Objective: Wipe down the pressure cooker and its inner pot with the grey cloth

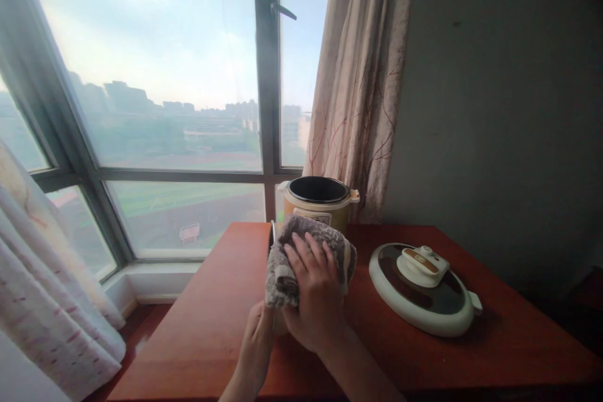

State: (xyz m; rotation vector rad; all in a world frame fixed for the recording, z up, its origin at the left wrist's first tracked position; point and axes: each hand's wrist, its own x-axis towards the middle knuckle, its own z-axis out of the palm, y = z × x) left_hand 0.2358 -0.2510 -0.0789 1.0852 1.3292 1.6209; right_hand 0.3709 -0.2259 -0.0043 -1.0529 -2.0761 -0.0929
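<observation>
A grey fluffy cloth (pixel 282 286) is spread over an object with a thin shiny rim, which it mostly hides. My right hand (pixel 316 282) lies on top of the cloth, fingers slightly spread and pressing into it, with the thumb at its lower edge. Below the cloth's left corner, my left hand (pixel 258 333) is closed at the side of the covered object; what its fingers grip is hidden. Just behind stands a pressure cooker body (pixel 325 206), lidless, its dark round opening facing up.
On the right of the red-brown table (pixel 202 314), the cooker's round lid (pixel 379 276) lies with its handle up. A curtain (pixel 358 94) hangs behind the cooker, beside the large window (pixel 179 63). Another curtain (pixel 47 301) hangs at left. The dark wall (pixel 490 107) rises at right.
</observation>
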